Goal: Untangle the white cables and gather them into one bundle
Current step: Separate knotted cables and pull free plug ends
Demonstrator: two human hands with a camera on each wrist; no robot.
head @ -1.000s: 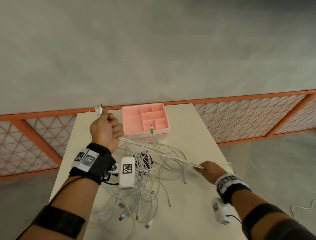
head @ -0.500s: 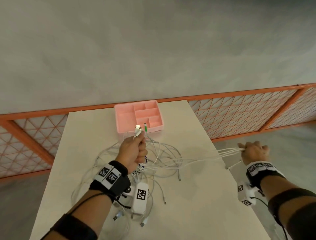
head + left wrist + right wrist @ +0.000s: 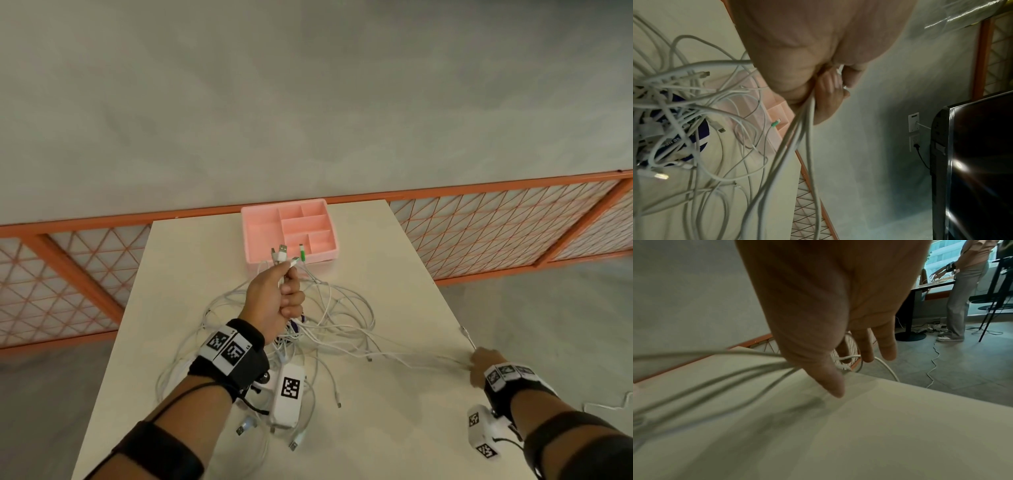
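Several white cables (image 3: 329, 318) lie in a loose tangle on the surface (image 3: 394, 428), on the near side of the pink tray (image 3: 260, 233), which serves as the landmark here. The left hand (image 3: 274, 298), raised just in front of the tray, has its fingers curled tight around a group of cable ends; USB plugs (image 3: 281, 253) stick up from the fist toward the tray. A green-tipped plug (image 3: 302, 255) rests at the tray's near wall. The right hand (image 3: 483, 363), well to the right of the tray at the surface's edge, pinches a few strands between thumb and forefinger, its other fingers (image 3: 887, 345) extended. These strands run from the tangle to the right hand.
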